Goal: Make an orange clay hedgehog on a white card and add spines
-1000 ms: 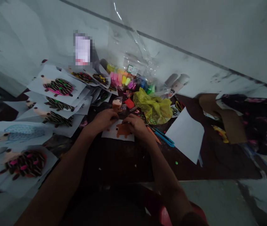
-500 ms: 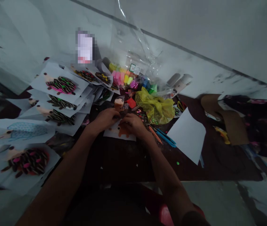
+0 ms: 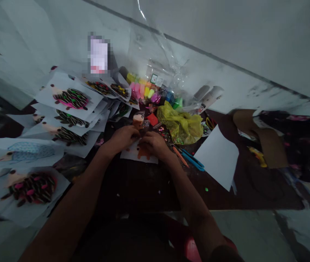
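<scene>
A small white sheet (image 3: 129,155) lies on the dark table in front of me, bearing an orange, animal-like clay figure (image 3: 144,153) with short legs. My right hand (image 3: 155,143) rests over the figure, fingers curled down at its upper edge and hiding part of it. Beside it, at the sheet's upper left edge, my left hand (image 3: 123,139) has thumb and fingertips drawn together. The two sets of fingertips almost meet, and anything small between them is too dark to make out. Just beyond stands a small tub of orange material (image 3: 138,118).
Sheets with seed-spined hedgehogs (image 3: 71,98) are piled to the left. Behind my hands are a clear bag of coloured clay (image 3: 150,91) and a crumpled yellow bag (image 3: 180,123). Blue scissors (image 3: 193,160), an orange pencil-like stick (image 3: 180,156) and blank paper (image 3: 219,156) lie to the right.
</scene>
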Demonstrator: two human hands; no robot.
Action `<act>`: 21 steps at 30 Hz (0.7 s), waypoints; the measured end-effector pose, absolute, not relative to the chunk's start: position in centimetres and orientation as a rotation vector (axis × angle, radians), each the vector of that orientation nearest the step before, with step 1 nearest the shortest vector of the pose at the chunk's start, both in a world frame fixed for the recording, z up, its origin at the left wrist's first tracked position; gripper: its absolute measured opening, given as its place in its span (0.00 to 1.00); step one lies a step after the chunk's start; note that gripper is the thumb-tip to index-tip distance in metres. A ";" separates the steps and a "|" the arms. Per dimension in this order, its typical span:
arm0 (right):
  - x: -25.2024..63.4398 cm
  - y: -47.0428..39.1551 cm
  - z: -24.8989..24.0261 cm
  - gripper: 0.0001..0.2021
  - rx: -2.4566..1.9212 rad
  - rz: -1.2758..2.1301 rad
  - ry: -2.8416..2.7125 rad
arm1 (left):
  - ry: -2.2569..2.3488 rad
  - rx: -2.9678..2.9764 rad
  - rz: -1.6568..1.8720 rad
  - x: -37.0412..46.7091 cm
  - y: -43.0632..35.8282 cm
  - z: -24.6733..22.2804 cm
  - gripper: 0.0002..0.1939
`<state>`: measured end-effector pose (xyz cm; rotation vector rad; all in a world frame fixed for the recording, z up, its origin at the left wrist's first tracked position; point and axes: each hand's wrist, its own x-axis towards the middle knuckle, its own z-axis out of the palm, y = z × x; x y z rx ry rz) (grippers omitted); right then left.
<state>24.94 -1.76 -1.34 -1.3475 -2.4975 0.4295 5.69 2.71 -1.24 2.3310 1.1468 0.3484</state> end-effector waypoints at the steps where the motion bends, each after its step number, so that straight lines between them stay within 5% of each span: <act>1: 25.0 -1.8 -1.4 0.07 -1.342 0.422 -2.498 | 1.148 2.338 0.335 5.7 2.7 -1.1 0.13; 21: 24.7 -2.2 -1.9 0.05 -1.310 0.258 -2.510 | 1.174 2.334 0.308 5.8 2.5 -0.9 0.13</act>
